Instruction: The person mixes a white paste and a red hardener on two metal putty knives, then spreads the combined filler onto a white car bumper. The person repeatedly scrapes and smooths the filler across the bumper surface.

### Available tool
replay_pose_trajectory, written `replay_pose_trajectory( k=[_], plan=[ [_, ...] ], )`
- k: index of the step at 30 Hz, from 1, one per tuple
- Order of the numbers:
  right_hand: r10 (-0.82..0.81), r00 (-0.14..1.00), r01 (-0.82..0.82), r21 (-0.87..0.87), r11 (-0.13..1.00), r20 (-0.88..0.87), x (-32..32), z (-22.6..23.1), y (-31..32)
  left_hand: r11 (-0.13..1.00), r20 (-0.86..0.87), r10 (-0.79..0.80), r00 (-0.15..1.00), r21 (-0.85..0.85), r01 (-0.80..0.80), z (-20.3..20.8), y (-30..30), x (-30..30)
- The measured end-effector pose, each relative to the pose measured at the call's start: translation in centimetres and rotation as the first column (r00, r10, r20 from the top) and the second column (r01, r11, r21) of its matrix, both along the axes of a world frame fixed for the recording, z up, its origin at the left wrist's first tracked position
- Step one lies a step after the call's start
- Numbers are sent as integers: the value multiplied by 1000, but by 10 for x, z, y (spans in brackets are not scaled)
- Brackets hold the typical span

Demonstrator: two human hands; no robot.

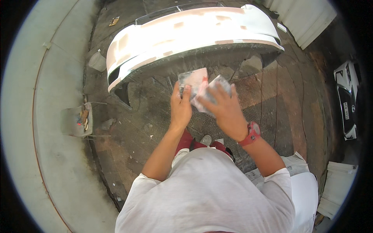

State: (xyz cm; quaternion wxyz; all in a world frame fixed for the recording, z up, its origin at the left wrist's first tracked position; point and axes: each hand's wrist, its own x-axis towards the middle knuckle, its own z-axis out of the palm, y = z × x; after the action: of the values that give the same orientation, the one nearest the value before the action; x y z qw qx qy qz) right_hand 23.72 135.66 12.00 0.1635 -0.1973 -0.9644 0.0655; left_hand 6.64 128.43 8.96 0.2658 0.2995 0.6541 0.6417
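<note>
Pinkish plate (pixel 197 77) near the bumper (pixel 182 33), left hand (pixel 181 105) clasping it, needed steadying, I judged; right hand (pixel 226 105) blurred, grip unclear.

A flat, squarish pink-faced piece (pixel 198 79), smudged grey along its left side, stands tilted in the left hand (pixel 181 104), thumb across its face. At its right, touching or overlapping it, a pale grey-white piece (pixel 221 80) lies angled under the right hand's (pixel 228 108) spread fingers; motion blurs its outline.
</note>
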Motion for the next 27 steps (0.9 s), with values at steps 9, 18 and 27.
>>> replay_pose_trajectory(
  k=[9,18,27],
  plan=[
    [254,933,-301,-167,939,-253,10,36,-20,965,549,-105,829,258,-49,-22,3,-31],
    [-164,973,99,-347,933,-162,15,-15,39,971,684,-211,698,228,70,-18,0,-2],
    [-537,779,-467,-871,-154,-323,11,-4,14,966,462,-69,884,253,-57,-31,13,-13]
  ],
)
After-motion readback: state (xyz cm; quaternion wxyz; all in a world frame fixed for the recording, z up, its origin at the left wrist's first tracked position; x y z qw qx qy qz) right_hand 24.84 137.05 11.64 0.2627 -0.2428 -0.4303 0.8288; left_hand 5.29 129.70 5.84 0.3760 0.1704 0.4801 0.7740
